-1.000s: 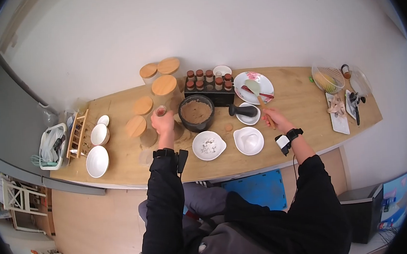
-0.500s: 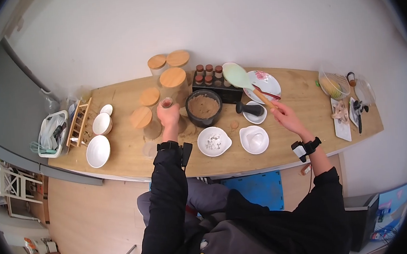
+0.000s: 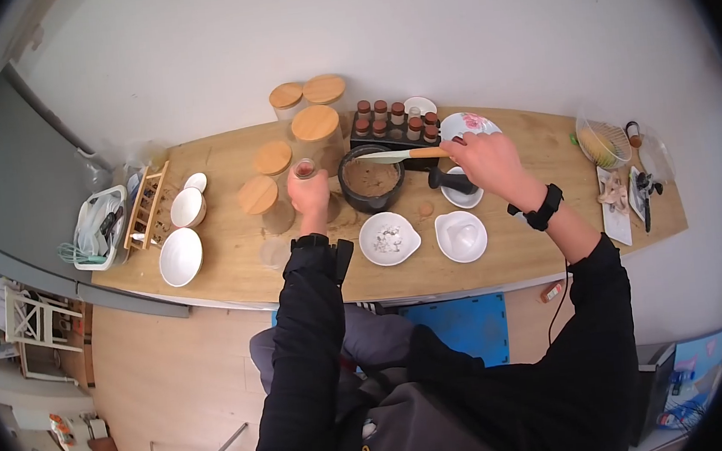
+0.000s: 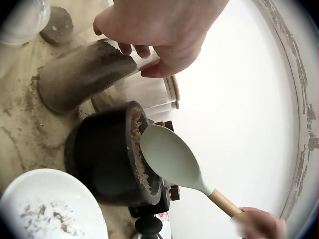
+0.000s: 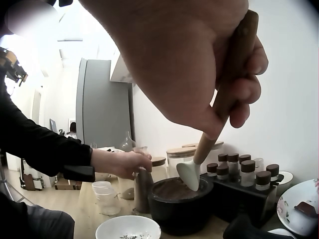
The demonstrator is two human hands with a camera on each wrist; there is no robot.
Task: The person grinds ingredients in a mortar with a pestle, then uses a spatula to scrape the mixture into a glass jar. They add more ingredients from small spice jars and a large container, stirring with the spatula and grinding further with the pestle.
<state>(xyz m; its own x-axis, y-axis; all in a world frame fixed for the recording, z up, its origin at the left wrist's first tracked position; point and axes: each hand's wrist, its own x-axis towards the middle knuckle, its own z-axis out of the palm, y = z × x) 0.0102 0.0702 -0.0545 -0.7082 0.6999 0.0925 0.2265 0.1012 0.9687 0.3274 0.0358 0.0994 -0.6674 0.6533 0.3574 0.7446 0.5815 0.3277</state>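
My left hand grips the upper part of a tall clear jar, which holds brown powder and stands on the table just left of a black mortar. Brown powder lies inside the mortar. Fingers curled round its wooden handle, my right hand holds a pale green spoon. The spoon's head is over the mortar's mouth, tipped down toward the powder in the right wrist view. A black pestle leans in a small white bowl to the right.
Wooden-lidded jars crowd the left hand's far side. Behind the mortar is a black rack of spice bottles. Nearer me sit a white bowl with flakes and another white bowl. A floral plate lies back right.
My right hand has swung the spoon up from the right and brought it left over the mortar. My left hand keeps hold of the jar. The head view has shifted slightly.
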